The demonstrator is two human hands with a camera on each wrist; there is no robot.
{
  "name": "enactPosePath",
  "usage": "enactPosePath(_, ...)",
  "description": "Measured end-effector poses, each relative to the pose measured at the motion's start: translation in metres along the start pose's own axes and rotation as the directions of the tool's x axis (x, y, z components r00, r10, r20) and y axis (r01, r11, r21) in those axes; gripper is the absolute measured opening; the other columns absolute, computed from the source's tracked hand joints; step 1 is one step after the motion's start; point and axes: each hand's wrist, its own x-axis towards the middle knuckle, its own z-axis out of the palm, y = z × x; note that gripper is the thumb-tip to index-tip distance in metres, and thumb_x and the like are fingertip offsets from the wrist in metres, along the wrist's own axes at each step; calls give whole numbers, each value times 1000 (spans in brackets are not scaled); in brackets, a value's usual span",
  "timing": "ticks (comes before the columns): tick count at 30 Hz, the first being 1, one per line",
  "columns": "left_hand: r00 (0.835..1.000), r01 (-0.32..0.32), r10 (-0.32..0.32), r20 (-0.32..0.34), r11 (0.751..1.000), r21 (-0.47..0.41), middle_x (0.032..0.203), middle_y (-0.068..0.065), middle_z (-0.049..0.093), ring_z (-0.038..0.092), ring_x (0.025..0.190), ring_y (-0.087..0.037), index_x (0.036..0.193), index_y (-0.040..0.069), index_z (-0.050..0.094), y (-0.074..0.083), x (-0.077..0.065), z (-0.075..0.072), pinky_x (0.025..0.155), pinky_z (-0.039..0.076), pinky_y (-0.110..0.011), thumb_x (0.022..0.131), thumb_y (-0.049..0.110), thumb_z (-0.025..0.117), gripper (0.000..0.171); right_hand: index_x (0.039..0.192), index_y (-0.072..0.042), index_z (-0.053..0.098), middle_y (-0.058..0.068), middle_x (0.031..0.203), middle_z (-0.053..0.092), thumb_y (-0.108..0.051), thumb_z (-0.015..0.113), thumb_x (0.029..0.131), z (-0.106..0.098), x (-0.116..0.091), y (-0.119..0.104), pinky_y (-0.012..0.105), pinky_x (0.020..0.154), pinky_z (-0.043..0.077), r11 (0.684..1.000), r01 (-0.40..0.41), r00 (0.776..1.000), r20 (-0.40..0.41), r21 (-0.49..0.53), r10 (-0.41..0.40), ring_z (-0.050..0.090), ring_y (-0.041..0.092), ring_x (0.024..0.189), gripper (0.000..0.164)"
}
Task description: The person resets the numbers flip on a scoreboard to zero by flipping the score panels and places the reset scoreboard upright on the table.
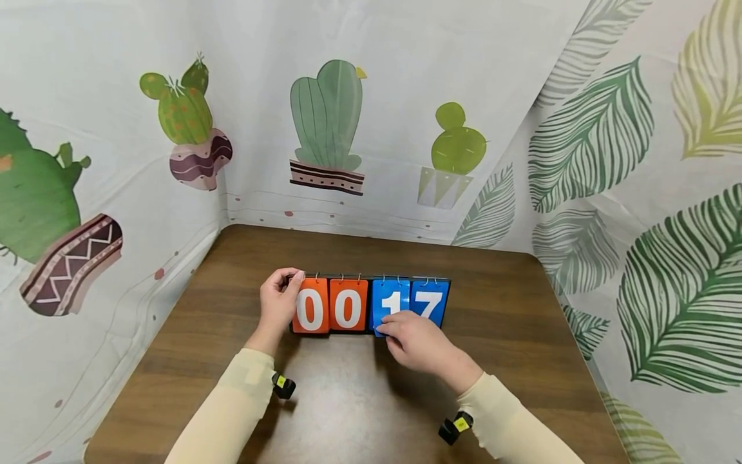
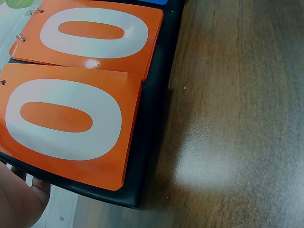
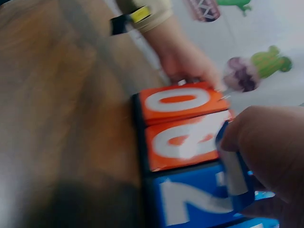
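Note:
A black tabletop flip scoreboard [image 1: 370, 304] leans back on the table, with number cards hung on metal rings. Its orange cards [image 1: 348, 308] read 0 and 0; in the head view the blue ones read 1 and 7. My left hand [image 1: 279, 303] grips the scoreboard's left end, thumb at the top corner in front and fingers behind. With my right hand [image 1: 420, 341] I pinch the blue 1 card [image 1: 380, 291]. The right wrist view has this card [image 3: 241, 183] bent upward, baring a blue card with a 2 [image 3: 194, 199]. The blue 7 card [image 1: 439, 293] hangs beside it.
The brown wooden table [image 1: 498, 303] extends around the scoreboard on all sides. White cloth [image 1: 394, 77] printed with cacti and leaves hangs behind and at both sides. A small black device with a yellow label [image 1: 456, 428] is strapped at each wrist.

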Motion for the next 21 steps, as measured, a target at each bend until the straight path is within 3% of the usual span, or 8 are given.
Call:
enactPosePath(9, 1000, 16, -16, -2, 1000, -5, 88, 8, 66, 57, 82, -6, 105, -1, 72, 6, -2, 1, 73, 48, -14, 96, 16, 73, 19, 129, -19, 73, 2, 137, 68, -26, 69, 96, 45, 5, 9, 44, 111, 50, 992, -26, 992, -125, -124, 11, 62, 23, 129, 34)
enactPosePath(16, 1000, 5, -5, 22, 1000, 3, 91, -4, 67, 57, 81, -5, 107, -6, 71, 36, -12, 0, 72, 49, -14, 97, 12, 71, 21, 128, -22, 74, 2, 137, 69, -26, 74, 93, 61, 10, 16, 45, 108, 51, 977, -22, 979, -202, -211, -22, 62, 23, 128, 35)
enactPosePath(21, 1000, 13, -13, 19, 1000, -1, 91, -5, 67, 57, 81, -5, 107, -7, 71, 38, -12, 0, 72, 49, -14, 97, 12, 71, 21, 123, -24, 76, 2, 134, 69, -26, 76, 91, 69, 14, 21, 45, 103, 53, 968, 5, 972, -227, -250, -63, 61, 23, 125, 32)
